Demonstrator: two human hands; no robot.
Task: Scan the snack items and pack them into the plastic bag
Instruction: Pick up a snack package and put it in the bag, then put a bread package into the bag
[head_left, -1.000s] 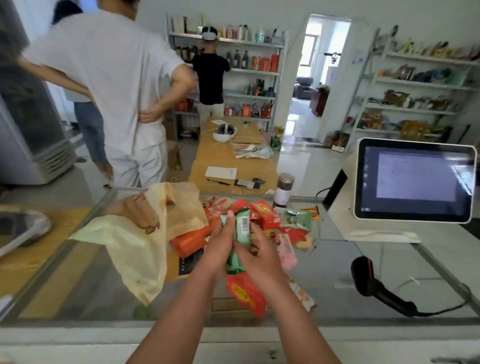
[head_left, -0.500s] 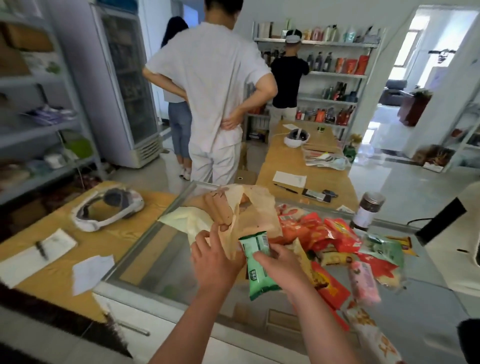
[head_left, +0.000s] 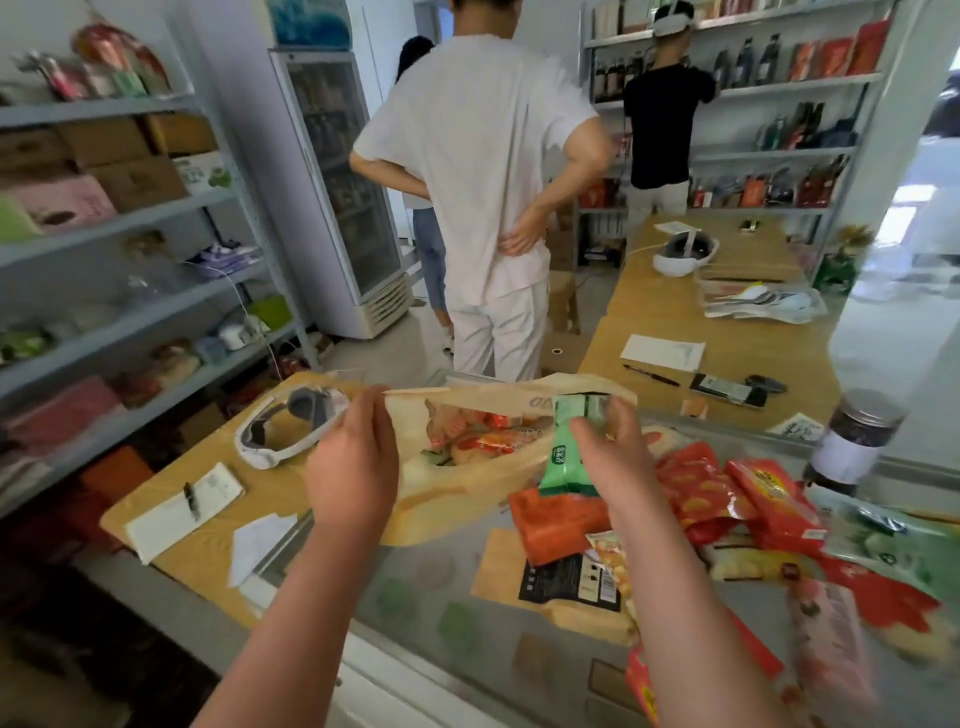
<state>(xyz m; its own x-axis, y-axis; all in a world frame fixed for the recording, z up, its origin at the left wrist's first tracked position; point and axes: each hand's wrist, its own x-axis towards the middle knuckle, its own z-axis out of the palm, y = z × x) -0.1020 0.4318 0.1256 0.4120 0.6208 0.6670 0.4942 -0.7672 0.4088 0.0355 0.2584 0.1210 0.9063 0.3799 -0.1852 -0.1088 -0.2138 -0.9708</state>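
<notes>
The left hand (head_left: 353, 467) pinches the near-left rim of the plastic bag (head_left: 457, 504), fingers curled over the edge and pulling it up and outward so the mouth gapes. The right hand (head_left: 618, 462) grips a green packet (head_left: 569, 457) between thumb and curled fingers, holding it upright at the right side of the bag's mouth, its top level with the rim. The right fingers may also be catching the bag's far rim, but the packet hides that spot and I cannot tell.

The bag is a thin tan one, resting on the glass counter (head_left: 447, 629), and several red and orange snacks (head_left: 483, 439) already lie inside it. To its right, on the glass, sits the loose pile: an orange packet (head_left: 556, 525) just below the green one, a brown pouch (head_left: 561, 582) with a black label under that, and red packets (head_left: 769, 499) further right (the ones nearest the camera are blurred).

A dark-lidded jar (head_left: 857, 441) stands at the counter's far right edge. On the wooden table (head_left: 208, 551) to the left lie a white headset (head_left: 270, 441) and a notepad (head_left: 176, 519) with a pen (head_left: 191, 500) across it. A person in white (head_left: 483, 182) stands beyond the counter, back turned, near a tall fridge (head_left: 337, 182).
</notes>
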